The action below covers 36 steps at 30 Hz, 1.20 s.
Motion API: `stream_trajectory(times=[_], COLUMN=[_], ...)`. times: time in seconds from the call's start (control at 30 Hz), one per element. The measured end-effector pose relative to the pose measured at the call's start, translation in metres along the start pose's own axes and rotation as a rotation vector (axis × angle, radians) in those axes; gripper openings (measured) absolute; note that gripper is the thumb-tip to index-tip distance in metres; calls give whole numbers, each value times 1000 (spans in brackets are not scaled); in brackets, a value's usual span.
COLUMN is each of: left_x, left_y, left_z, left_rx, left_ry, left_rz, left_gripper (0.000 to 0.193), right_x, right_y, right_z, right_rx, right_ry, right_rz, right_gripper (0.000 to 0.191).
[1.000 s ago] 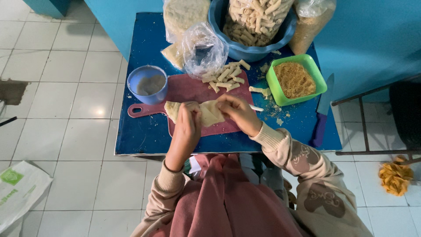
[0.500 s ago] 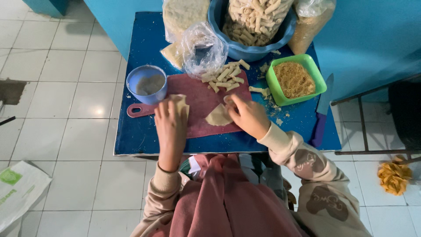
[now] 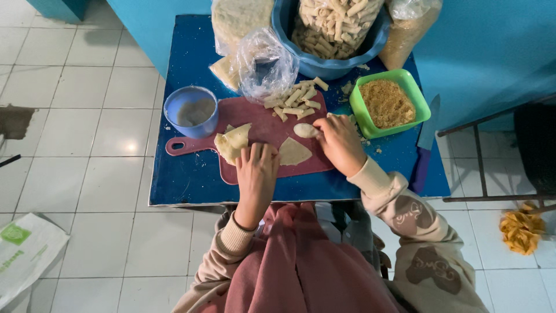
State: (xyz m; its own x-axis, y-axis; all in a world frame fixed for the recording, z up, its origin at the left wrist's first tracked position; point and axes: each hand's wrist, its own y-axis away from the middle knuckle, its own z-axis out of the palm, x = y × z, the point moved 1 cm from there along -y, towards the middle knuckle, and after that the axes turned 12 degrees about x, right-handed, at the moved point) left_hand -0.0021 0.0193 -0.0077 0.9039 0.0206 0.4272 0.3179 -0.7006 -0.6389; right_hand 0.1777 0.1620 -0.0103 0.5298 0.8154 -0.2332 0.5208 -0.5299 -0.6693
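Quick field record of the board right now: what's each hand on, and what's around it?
left hand: flat on the cutting board, between the folded wrappers and a single wrapper
right hand: fingertips at a pale lump of filling
blue cup: left of board, holds whitish liquid
green tub: crumbs, right of board
blue basin: full of rolled pieces
loose rolls: on board's far edge
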Motion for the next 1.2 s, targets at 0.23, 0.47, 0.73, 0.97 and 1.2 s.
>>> stream_trajectory(times=[0.23,0.47,0.73,0.97,1.2], left_x=[4,4,4,3,3], left_y=[-1,0,3,4,3], left_z=[-1,-2,-1,-2,-1], left_rx=[14,37,33,29,18], left_ry=[18,41,34,67,38], left_rz=[37,71,63,58,59], left_gripper=[11,16,22,26,22], right_x=[-3,-34,-30,-20,-28], right_y=[-1,-5,-1,-5,-21], right_z=[-3,-15,-14,-15,-26], right_rx=[-124,-43,-77,-209,-213], right_ry=[-291,-120,-197,-231,24], right_rz=[58,-135,-46,-61,-297], right_gripper=[19,16,13,23,19])
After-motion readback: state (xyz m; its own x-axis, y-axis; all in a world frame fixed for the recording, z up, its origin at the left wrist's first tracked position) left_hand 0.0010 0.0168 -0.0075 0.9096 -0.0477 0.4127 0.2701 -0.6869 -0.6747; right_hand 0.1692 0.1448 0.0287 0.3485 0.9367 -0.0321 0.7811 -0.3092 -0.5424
